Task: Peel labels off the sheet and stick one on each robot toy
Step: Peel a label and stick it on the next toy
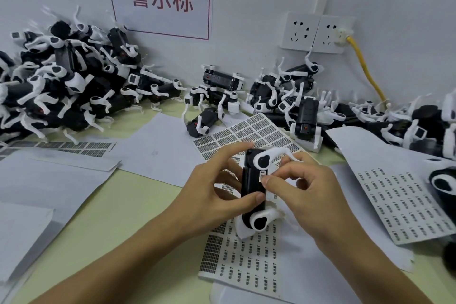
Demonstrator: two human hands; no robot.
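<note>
A black-and-white robot toy (252, 180) stands on end above the label sheet (249, 261) in front of me. My left hand (217, 195) grips its black body, thumb on the lower side and fingers over the top. My right hand (303, 190) presses a small white label (262, 176) onto the toy's side with its fingertips. The sheet under the toy carries rows of small printed labels; part of it is hidden by the toy and my hands.
A big heap of robot toys (61, 86) lies at the back left, and more toys (296, 96) spread along the wall to the right. Another label sheet (404, 205) lies at right, a gridded sheet (249, 131) behind, blank papers (49, 180) at left. A yellow cable (365, 69) hangs from the wall socket.
</note>
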